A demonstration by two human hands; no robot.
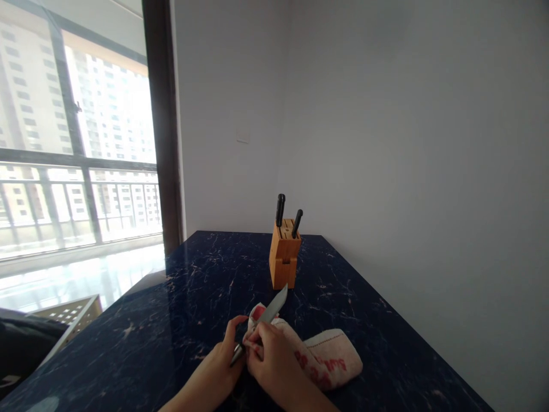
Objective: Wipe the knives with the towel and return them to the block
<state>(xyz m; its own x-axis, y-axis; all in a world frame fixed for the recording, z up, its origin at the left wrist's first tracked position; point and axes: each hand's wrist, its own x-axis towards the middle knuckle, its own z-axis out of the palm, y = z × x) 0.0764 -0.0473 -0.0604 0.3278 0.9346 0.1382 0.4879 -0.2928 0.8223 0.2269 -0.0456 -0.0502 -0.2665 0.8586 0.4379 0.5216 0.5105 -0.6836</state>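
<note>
My left hand (221, 357) is closed round the handle of a knife (270, 312), whose steel blade points up and away toward the back of the table. My right hand (274, 360) presses a white cloth with red print (330, 357) against the blade near the handle, fingers closed on the cloth. The rest of the cloth lies bunched on the dark marble table (180, 297) to the right of my hands.
A wooden knife block (283, 254) with two black-handled knives stands behind my hands, near the white wall. A large window with a dark frame (165, 126) is at the left. A white slatted object (71, 315) sits beyond the table's left edge.
</note>
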